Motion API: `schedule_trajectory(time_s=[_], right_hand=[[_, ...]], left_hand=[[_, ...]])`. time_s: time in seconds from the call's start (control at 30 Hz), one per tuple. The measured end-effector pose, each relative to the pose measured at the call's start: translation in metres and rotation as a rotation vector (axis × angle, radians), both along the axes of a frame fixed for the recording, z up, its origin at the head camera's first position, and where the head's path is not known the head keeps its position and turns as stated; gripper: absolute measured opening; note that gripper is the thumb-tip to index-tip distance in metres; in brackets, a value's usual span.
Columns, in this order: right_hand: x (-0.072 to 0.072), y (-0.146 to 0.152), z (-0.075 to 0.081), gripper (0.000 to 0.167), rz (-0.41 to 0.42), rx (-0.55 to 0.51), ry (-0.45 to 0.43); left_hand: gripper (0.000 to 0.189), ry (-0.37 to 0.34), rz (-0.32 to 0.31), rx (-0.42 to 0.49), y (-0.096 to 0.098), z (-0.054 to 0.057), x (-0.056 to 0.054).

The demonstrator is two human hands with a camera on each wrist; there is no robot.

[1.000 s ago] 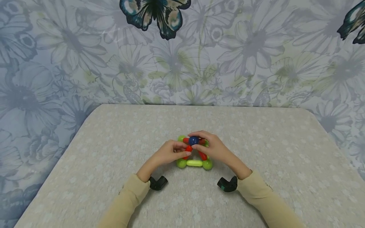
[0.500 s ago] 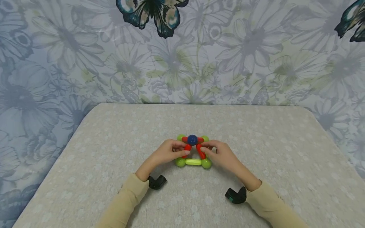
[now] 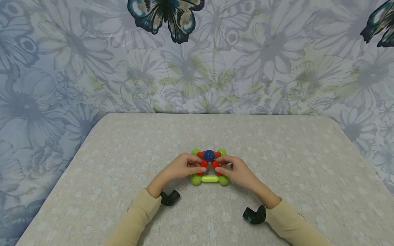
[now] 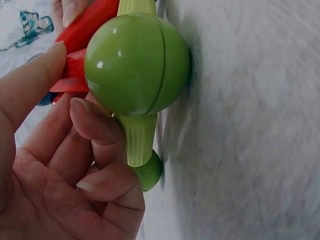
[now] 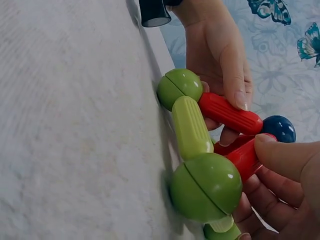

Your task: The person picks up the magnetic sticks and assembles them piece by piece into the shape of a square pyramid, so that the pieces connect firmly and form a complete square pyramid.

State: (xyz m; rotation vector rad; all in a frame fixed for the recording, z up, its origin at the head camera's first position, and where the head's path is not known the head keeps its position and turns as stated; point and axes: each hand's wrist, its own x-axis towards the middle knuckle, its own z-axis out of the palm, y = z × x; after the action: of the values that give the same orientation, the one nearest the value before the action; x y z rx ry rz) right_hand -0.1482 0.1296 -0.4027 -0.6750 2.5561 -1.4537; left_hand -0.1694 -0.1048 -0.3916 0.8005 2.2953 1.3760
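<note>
A pyramid of toy rods and balls stands on the table. At its lower corners are green balls (image 4: 137,62), joined by yellow-green rods (image 3: 210,178). Red rods lean inward and meet at a blue ball (image 3: 209,155) on top. My left hand (image 3: 181,166) pinches the near-left red rod (image 5: 232,112) between thumb and fingers. On the other side, my right hand (image 3: 238,171) pinches the near-right red rod (image 5: 245,157), its thumb close below the blue ball. The far red rods show partly behind the blue ball in the head view.
A pale patterned cloth covers the table (image 3: 277,143), whose far edge meets a wall (image 3: 215,75) printed with flowers and butterflies. Black wrist cameras (image 3: 254,215) sit under both sleeves.
My right hand has come from beside the blue ball down and toward me, onto the near-right red rod. The left hand keeps its hold on the left rod.
</note>
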Motion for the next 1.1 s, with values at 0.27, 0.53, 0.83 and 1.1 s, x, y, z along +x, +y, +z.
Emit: schedule_trajectory(time_s=[0.27, 0.53, 0.83, 1.1], right_hand=[[0.002, 0.004, -0.002, 0.022, 0.004, -0.007, 0.013], [0.002, 0.001, 0.001, 0.019, -0.005, -0.016, -0.024], [0.014, -0.006, 0.036, 0.015, 0.016, -0.031, -0.036], [-0.001, -0.001, 0.003, 0.018, 0.008, -0.042, -0.033]], left_hand=[[0.018, 0.001, -0.030, 0.004, 0.001, -0.006, 0.000], [0.023, 0.113, 0.084, -0.008, -0.006, 0.003, -0.001], [0.052, 0.043, 0.024, 0.058, -0.004, -0.002, -0.002], [0.046, 0.011, 0.037, 0.086, -0.004, -0.002, -0.004]])
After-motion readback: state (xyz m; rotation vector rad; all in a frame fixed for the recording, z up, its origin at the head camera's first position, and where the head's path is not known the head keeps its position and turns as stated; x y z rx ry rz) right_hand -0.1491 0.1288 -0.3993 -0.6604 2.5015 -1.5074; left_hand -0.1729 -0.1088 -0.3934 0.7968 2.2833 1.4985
